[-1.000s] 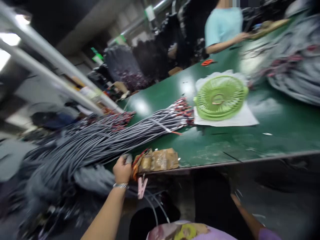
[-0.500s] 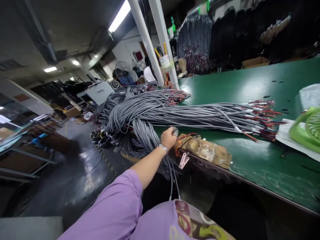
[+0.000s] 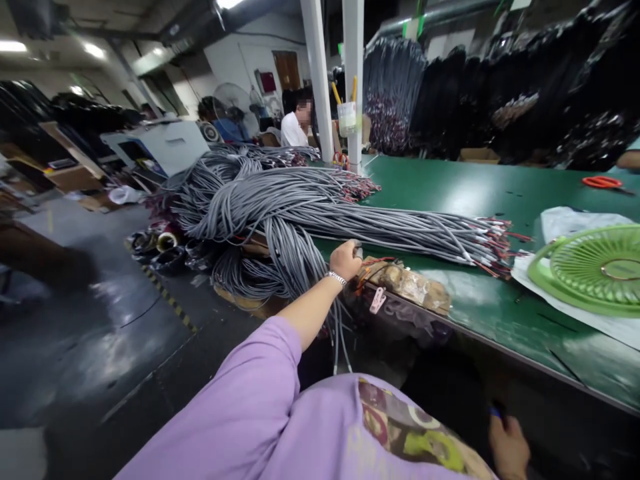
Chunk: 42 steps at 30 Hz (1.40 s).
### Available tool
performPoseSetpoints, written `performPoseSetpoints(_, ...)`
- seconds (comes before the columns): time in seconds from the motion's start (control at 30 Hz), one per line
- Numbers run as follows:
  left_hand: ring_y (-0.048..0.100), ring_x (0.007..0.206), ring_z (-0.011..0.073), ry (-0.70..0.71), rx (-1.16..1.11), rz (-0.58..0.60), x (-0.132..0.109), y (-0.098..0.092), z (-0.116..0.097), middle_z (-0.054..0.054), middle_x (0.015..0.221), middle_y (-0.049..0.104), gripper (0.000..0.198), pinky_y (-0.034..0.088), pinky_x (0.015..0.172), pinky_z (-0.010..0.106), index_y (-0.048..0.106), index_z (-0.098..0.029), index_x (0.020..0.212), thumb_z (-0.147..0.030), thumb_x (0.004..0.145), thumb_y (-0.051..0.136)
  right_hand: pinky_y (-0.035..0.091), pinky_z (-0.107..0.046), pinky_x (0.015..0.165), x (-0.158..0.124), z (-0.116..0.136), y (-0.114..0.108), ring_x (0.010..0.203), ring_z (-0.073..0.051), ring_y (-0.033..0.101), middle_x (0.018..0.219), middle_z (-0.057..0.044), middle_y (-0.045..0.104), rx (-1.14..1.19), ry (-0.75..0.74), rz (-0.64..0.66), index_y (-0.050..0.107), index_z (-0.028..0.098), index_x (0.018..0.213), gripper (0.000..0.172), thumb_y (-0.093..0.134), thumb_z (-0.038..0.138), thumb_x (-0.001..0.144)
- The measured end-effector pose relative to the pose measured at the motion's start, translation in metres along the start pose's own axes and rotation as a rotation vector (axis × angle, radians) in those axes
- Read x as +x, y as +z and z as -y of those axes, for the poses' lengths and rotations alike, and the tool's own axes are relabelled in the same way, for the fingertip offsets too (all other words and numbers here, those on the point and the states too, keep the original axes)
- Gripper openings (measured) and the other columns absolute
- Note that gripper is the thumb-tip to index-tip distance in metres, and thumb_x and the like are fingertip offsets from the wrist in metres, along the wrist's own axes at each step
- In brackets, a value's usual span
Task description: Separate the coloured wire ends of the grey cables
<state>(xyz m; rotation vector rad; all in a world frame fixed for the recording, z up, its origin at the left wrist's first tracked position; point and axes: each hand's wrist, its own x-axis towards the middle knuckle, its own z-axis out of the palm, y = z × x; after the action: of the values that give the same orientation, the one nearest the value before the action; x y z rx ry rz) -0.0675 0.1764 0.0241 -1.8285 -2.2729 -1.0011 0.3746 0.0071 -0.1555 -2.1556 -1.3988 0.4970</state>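
Note:
My left hand [image 3: 345,260] reaches out to the near edge of the green table [image 3: 480,187]. Its fingers are closed round a small grey thing, right beside a taped brown block [image 3: 410,283] with red and orange wires on it. A pink clip [image 3: 376,301] hangs from the table edge just below. A big bundle of grey cables [image 3: 320,213] with red and white stripped ends lies behind the hand and spills off the table's left end. My right hand [image 3: 507,443] is low under the table edge, closed on something with a blue tip that I cannot make out.
A green fan grille [image 3: 593,267] lies on white plastic at the right. Orange scissors [image 3: 603,181] lie farther back. Two white posts [image 3: 350,80] stand at the table's far end, a seated person [image 3: 295,123] behind them. Dark cable bundles [image 3: 500,93] hang along the back.
The view has swung from the right end of the table to its left end and steadied. My left hand has stayed closed at the taped block. My right hand has come into view low right.

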Motion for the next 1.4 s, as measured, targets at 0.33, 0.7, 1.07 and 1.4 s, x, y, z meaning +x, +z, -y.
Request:
performPoseSetpoints(0.33,0.065,0.101,0.0196,0.239,-0.016,0.148,-0.008,-0.016,0.016,0.006,0.105,0.072,0.034,0.047,0.094,0.031,0.064,-0.019,0.114,-0.015,0.082,0.053,0.05,-0.037,0.074,0.029,0.134,-0.064,0.076,-0.027,0.066,0.082,-0.013,0.071,0.175,-0.472,-0.304,0.067,0.012,0.115,0.051,0.043,0.043,0.083)
performPoseSetpoints(0.7,0.041,0.136,0.0283,0.301,0.198,0.193,0.01,-0.046,0.049,0.014,0.145,0.049,0.05,0.032,0.11,0.044,0.055,-0.015,0.13,-0.02,0.081,0.051,0.037,-0.032,0.057,0.08,0.201,-0.069,0.067,-0.024,0.06,0.084,-0.012,0.07,-0.145,-0.514,-0.246,0.066,0.017,0.121,0.045,0.046,0.038,0.087)
performPoseSetpoints(1.07,0.049,0.122,0.0324,0.381,0.542,0.288,0.054,-0.053,0.039,0.02,0.13,0.056,0.054,0.039,0.098,0.042,0.052,-0.01,0.128,-0.019,0.075,0.052,0.035,-0.03,0.056,0.079,0.197,-0.068,0.066,-0.022,0.057,0.079,-0.01,0.066,-0.148,-0.517,-0.218,0.07,0.014,0.106,0.039,0.048,0.038,0.085)
performPoseSetpoints(1.4,0.053,0.115,0.0339,0.334,0.54,0.326,0.049,-0.054,0.035,0.021,0.123,0.059,0.051,0.04,0.095,0.045,0.051,-0.01,0.127,-0.019,0.077,0.048,0.036,-0.03,0.056,0.08,0.192,-0.065,0.068,-0.022,0.059,0.081,-0.01,0.067,-0.136,-0.56,-0.216,0.07,0.017,0.105,0.036,0.048,0.039,0.086)
